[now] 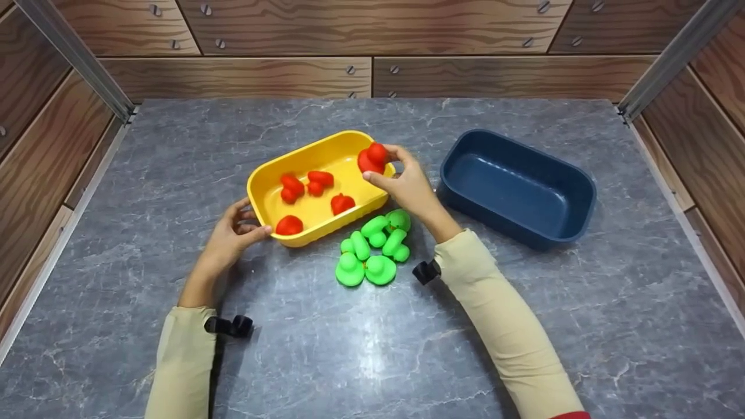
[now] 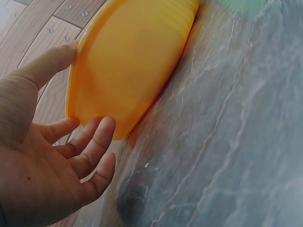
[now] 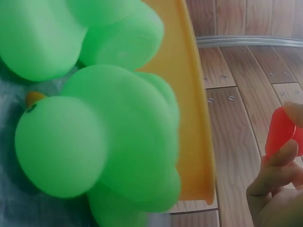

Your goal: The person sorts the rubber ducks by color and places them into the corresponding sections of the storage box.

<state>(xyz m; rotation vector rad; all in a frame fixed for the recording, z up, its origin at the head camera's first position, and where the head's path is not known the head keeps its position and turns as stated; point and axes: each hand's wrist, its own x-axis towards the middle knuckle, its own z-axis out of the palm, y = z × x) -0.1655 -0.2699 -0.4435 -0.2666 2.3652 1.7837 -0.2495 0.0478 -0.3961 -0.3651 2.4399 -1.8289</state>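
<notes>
My right hand [image 1: 412,185] pinches a red rubber duck [image 1: 372,158] between thumb and fingers over the right end of a yellow bin [image 1: 317,148]. That duck [image 3: 279,130] shows at the right edge of the right wrist view. Inside the bin lie several more red ducks [image 1: 289,224], some tipped over. My left hand [image 1: 226,238] is at the bin's left end, thumb at the rim and loosely bent fingers against the outer wall. In the left wrist view, the left hand [image 2: 52,161] touches the yellow bin [image 2: 132,61] with its fingertips.
Several green rubber ducks [image 1: 379,270] are clustered on the grey marbled table [image 1: 326,349] in front of the yellow bin, close to my right wrist. A dark blue bin [image 1: 512,215] stands to the right. Wood-patterned walls [image 1: 372,29] enclose the table's back and sides.
</notes>
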